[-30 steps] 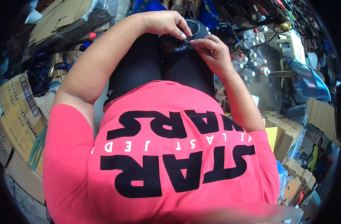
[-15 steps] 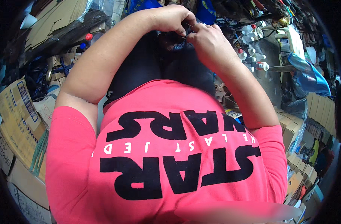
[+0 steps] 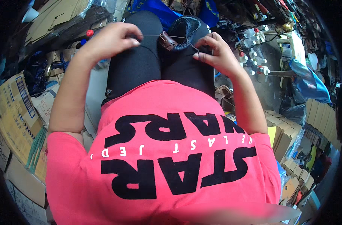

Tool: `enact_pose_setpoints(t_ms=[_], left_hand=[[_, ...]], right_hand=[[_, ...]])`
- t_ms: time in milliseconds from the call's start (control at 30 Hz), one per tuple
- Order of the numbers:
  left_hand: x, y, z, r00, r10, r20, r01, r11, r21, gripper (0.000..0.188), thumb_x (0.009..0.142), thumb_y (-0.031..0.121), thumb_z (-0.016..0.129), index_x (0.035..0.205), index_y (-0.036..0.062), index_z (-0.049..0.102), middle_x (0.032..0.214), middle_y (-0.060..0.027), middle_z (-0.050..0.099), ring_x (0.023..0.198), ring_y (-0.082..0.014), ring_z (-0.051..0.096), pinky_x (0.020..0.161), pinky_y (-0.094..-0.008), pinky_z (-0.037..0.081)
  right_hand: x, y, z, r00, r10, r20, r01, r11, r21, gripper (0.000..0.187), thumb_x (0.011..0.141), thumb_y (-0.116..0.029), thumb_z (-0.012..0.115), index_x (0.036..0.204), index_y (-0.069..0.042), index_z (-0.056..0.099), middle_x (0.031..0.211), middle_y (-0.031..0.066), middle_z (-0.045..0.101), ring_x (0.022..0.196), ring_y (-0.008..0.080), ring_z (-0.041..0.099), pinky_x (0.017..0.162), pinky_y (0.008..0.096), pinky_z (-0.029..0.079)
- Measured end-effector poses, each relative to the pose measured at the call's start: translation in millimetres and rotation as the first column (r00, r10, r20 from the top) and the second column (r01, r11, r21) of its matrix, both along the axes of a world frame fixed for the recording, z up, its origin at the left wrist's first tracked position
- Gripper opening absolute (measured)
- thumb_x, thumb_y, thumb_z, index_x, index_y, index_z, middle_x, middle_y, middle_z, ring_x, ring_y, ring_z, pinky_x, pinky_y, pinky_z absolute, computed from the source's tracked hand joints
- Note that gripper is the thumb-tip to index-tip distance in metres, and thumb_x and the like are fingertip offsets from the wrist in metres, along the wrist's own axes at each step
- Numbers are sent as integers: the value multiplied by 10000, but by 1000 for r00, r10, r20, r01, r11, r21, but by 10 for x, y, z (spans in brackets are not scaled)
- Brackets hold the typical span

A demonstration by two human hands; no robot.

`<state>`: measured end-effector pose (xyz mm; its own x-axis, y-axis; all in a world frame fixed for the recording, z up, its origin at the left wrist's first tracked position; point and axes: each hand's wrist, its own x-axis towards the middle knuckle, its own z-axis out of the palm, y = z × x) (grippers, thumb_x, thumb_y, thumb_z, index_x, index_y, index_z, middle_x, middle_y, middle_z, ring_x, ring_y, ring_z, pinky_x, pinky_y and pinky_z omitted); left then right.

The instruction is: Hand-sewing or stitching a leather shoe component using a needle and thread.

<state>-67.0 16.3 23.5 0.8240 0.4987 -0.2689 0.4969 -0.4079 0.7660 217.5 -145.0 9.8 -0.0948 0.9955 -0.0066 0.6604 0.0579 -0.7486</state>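
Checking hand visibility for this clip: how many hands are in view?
2. The left hand pulls a thread at upper left; the right hand pinches it beside the dark shoe.

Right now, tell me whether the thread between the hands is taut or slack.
Taut: the thread runs straight from the left hand to the shoe.

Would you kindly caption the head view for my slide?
Both hands, left and right, pull a thread taut across a dark shoe.

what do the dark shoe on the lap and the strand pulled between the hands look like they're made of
The shoe looks like dark leather with a dull sheen and a brown lining at the opening; it could be synthetic. The strand, stretched taut from the left hand to the shoe and on to the right hand, looks like thin dark thread or waxed cord; too fine to tell.
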Motion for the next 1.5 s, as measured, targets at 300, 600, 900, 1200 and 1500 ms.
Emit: enact_pose_setpoints(t_ms=[300,600,900,1200,1500], left_hand=[[463,36,-24,552,701,452,64,505,-861,307,926,320,512,789,52,573,915,-122,645,893,-232,586,843,-354,432],[519,385,-322,611,769,186,69,183,-981,415,969,350,438,614,136,416,519,-12,376,455,-193,417,602,-377,440],[70,447,-273,752,548,366,-553,827,-102,269,936,285,515,919,49,643,939,-115,656,838,-216,630,806,-362,490],[1009,-275,-332,865,-84,496,-174,875,451,331,812,248,657,1103,104,597,1117,-120,575,1081,-284,548,920,-365,438],[1280,-45,-598,924,-119,364,104,993,59,253,793,239,693,956,70,599,980,-92,567,985,-226,527,873,-321,410]], right_hand=[[79,217,-326,-115,-388,-914,554,739,-383,391,965,-410,436,881,-58,585,854,44,581,803,191,576,861,422,454],[379,-218,-508,-219,-283,-934,38,954,-298,453,989,-393,386,630,-119,420,549,-7,396,475,137,373,631,328,405],[807,-852,-420,748,-645,-159,531,724,-440,283,843,-95,603,1121,-55,635,980,84,633,957,156,583,853,268,445],[-114,-84,227,964,-132,231,140,990,-17,273,829,-264,670,835,5,620,734,99,596,680,207,578,623,333,436],[-190,78,138,937,39,347,-41,999,-2,260,825,-208,614,717,15,538,669,180,509,646,361,524,601,431,413]])
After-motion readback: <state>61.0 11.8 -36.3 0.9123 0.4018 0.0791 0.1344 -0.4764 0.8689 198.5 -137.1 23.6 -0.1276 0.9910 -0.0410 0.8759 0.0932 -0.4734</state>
